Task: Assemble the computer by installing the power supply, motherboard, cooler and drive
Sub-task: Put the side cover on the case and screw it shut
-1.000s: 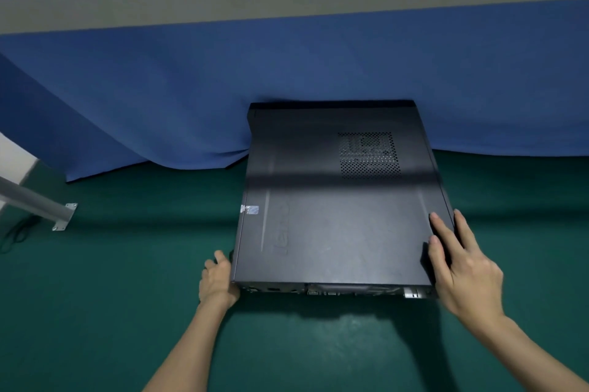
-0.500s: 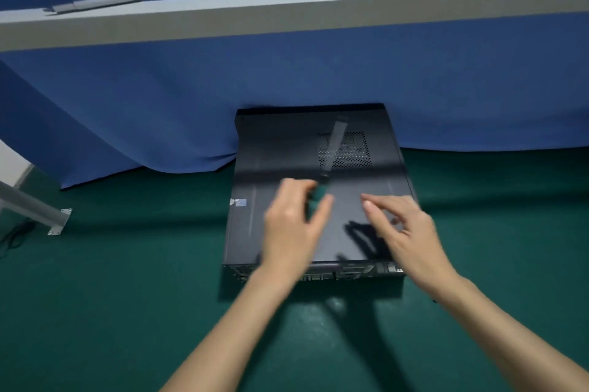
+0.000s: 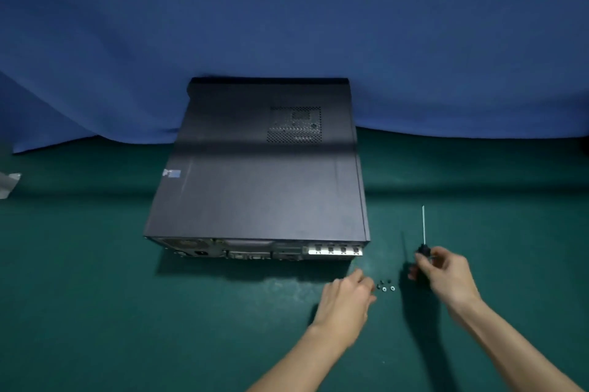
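computer case (image 3: 264, 175) is lying flat on its side on the wide green mat (image 3: 95, 296), in the middle of the view, with its far end touching the blue cloth (image 3: 287, 25) that is hanging behind the table. its long axis is running straight away from the person, near to far. the rear panel (image 3: 255, 249), with its ports and silver slot covers, is facing the person at the near end, and the opposite end is pointing at the cloth. the closed dark side panel is facing up, carrying a perforated vent (image 3: 294, 124) in its far right part and a small sticker (image 3: 172, 173) by its left edge.

the right hand (image 3: 446, 277) is hovering over the mat just right of the case's near right corner, its fingers curling round the black handle of a screwdriver (image 3: 424, 250), whose thin shaft is pointing up and away from the person. the left hand (image 3: 345, 299) is reaching in below that same corner, palm down, fingertips bunching together just left of a small cluster of screws (image 3: 385, 287) lying on the mat between the two hands. blur is hiding those fingertips, so whether they are pinching a screw is not possible to tell.
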{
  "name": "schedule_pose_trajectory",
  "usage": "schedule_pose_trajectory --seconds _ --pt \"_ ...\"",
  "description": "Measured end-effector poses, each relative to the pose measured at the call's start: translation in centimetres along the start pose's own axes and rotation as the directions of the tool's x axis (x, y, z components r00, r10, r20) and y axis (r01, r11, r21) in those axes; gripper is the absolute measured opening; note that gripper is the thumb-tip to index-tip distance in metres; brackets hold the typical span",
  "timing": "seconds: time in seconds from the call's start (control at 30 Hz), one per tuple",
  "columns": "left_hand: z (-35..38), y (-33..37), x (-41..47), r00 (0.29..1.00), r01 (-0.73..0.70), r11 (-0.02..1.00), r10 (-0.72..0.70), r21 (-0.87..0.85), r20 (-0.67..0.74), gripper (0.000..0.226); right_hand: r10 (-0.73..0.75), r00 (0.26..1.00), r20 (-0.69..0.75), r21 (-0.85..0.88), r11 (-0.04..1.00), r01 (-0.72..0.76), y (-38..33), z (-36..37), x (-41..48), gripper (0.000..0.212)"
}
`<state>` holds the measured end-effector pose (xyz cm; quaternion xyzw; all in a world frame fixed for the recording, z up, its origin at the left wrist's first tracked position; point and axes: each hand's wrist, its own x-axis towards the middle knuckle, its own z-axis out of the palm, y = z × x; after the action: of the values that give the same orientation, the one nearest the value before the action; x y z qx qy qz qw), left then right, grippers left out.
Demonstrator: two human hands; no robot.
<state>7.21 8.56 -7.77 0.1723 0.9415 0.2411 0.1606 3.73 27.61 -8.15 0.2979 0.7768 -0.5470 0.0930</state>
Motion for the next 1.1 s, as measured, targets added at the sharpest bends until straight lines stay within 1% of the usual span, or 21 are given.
schedule_pose_trajectory --seconds 0.1,0.13,0.2,0.3,0.43,0.53,0.63,0.67,0.73,0.77,0.8,0.87,0.9,0.93,1.03,1.1 --pt "2.9 0.9 1.5 0.981 0.193 0.98 -0.193 -0.049 0.019 0.023 0.065 0.997 0.05 -0.112 0.992 -0.06 3.1 -0.5 1.6 0.013" --pt "3.6 1.1 2.0 0.973 0.23 0.971 -0.23 -0.068 0.006 0.022 0.072 0.996 0.058 -0.146 0.987 -0.062 3.8 -0.4 2.0 0.015" --pt "4.5 1.7 3.0 0.965 0.261 0.962 -0.262 -0.087 -0.006 0.025 0.071 0.995 0.065 -0.191 0.98 -0.057 4.8 -0.2 2.7 0.017" --pt "5.8 2.8 4.4 0.965 0.263 0.961 -0.264 -0.081 -0.004 0.028 0.05 0.997 0.053 -0.21 0.977 -0.038 5.3 0.2 3.1 0.013" --pt "6.9 3.4 5.3 0.963 0.268 0.959 -0.27 -0.087 -0.007 0.019 0.02 0.999 0.041 -0.206 0.979 -0.011 5.7 0.2 3.3 0.016" --pt "7.5 3.5 5.3 0.974 0.224 0.973 -0.225 -0.048 -0.011 0.015 0.029 0.998 0.055 -0.181 0.983 -0.018 5.8 0.1 3.4 0.016" --pt "7.6 3.5 5.1 0.973 0.225 0.973 -0.227 -0.045 -0.04 0.02 0.041 0.997 0.065 -0.157 0.987 -0.03 5.9 0.0 3.4 0.016" --pt "7.6 3.6 5.1 0.975 0.217 0.976 -0.218 -0.036 -0.043 0.018 0.041 0.997 0.066 -0.155 0.987 -0.031 5.9 0.0 3.4 0.016" --pt "7.5 3.7 5.0 0.981 0.19 0.982 -0.189 0.017 -0.046 0.013 0.044 0.997 0.068 -0.154 0.988 -0.033 6.0 0.0 3.4 0.016" --pt "7.3 3.8 5.1 0.987 0.16 0.984 -0.158 0.077 -0.036 0.013 0.047 0.997 0.068 -0.148 0.988 -0.037 6.0 0.0 3.4 0.017" --pt "7.1 4.0 5.0 0.993 0.122 0.984 -0.121 0.133 -0.015 0.018 0.051 0.996 0.068 -0.141 0.989 -0.041 5.9 0.0 3.5 0.017" --pt "6.8 4.3 4.9 0.994 0.065 0.98 -0.079 0.189 0.069 0.032 0.06 0.995 0.074 -0.126 0.991 -0.05 5.8 0.0 3.5 0.018" --pt "6.8 4.3 4.9 0.996 0.051 0.977 -0.066 0.209 0.065 0.036 0.065 0.995 0.078 -0.121 0.991 -0.055 5.7 0.0 3.5 0.018" --pt "6.8 4.2 4.8 0.998 0.048 0.975 -0.055 0.218 0.025 0.039 0.069 0.994 0.081 -0.114 0.992 -0.059 5.6 0.0 3.4 0.018" --pt "7.2 3.7 4.7 0.996 0.085 0.99 -0.083 0.11 -0.024 0.04 0.061 0.996 0.071 -0.091 0.994 -0.054 5.2 0.0 3.0 0.017" --pt "7.1 3.4 4.3 0.987 0.145 0.989 -0.143 0.017 -0.078 0.036 0.058 0.997 0.051 -0.058 0.997 -0.055 4.7 0.0 2.4 0.014"
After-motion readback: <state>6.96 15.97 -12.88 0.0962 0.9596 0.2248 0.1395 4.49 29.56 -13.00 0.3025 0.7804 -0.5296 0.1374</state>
